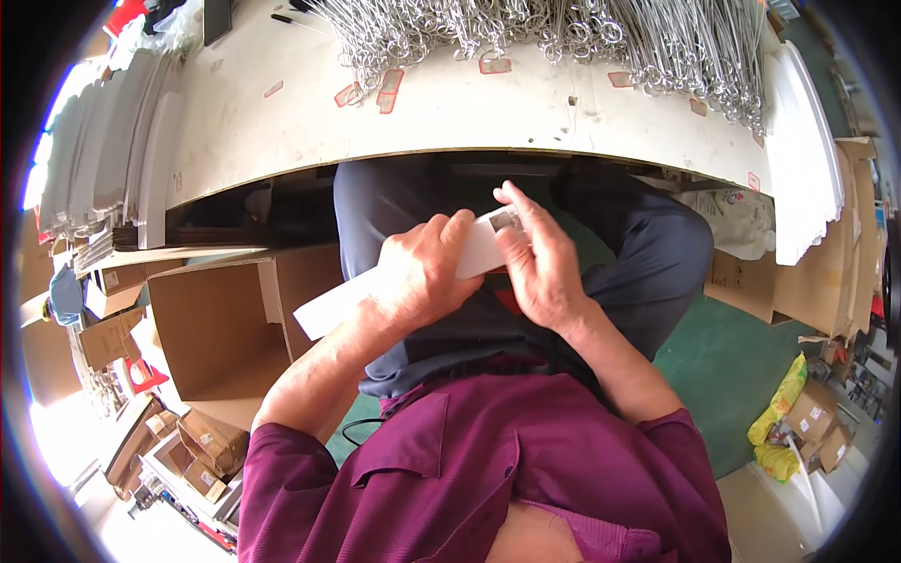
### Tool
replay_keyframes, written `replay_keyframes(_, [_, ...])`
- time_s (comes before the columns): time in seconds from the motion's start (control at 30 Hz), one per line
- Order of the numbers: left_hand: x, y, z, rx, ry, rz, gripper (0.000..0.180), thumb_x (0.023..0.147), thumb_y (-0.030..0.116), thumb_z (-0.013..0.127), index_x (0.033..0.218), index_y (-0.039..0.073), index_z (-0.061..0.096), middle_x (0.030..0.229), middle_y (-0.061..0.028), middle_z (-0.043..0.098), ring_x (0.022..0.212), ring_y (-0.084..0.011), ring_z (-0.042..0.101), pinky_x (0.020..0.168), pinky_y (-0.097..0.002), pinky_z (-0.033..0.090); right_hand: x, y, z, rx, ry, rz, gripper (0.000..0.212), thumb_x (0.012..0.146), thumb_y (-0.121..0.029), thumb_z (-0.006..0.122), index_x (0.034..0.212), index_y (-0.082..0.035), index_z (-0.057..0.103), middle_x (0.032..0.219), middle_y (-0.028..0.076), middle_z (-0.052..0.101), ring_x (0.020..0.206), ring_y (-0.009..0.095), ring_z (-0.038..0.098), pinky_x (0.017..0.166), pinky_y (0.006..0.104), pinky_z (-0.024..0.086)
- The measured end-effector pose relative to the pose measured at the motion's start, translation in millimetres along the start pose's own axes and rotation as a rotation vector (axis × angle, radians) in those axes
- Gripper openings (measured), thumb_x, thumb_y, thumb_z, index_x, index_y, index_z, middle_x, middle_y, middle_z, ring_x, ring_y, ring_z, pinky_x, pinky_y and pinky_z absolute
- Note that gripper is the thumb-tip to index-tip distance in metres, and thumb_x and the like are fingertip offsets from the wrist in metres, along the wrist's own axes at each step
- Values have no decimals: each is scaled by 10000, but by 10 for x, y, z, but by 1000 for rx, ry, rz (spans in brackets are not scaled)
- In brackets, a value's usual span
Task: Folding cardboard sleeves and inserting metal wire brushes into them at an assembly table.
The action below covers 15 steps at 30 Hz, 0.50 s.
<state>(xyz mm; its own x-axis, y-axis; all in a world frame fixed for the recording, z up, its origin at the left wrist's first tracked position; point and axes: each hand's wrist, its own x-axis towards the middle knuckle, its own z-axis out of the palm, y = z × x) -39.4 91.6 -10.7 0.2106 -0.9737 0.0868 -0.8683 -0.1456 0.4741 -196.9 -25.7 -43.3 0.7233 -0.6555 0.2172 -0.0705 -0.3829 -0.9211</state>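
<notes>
A long, narrow white carton (330, 311) lies slantwise over my lap, its far end up to the right. My left hand (427, 267) is closed around it near the middle. At its upper end there is a small greyish opening or flap, partly covered by my fingers. My right hand (549, 277) is at that end, fingers stretched out and thumb against the carton's edge. Whatever lies inside the carton cannot be made out.
Ahead is a worktable (450, 117) with a heap of metal rods with ringed ends (488, 38). White flat cartons are stacked at its left (108, 150) and right (802, 155) ends. An open cardboard box (221, 328) stands by my left leg.
</notes>
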Motion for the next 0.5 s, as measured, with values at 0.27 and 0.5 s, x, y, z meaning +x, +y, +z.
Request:
replay_keyframes(0.27, [1,-93,-15,-86,-95,-129,621,755,271,868,1270,55,598,1034,-167,720,920,-364,735,772,-462,608,-98,-49,31,-220,-41,-189,642,947,-230,747,1463,53,490,1453,297,514,1295,428,559,1065,463,482])
replay_keyframes(0.5, [76,-59,-85,-232,-95,-226,672,759,269,874,1330,70,581,1146,-191,718,1030,-365,722,861,-432,604,-72,-67,-91,-136,-89,-113,375,999,-154,656,1341,0,638,1387,254,586,1191,393,619,1026,427,509])
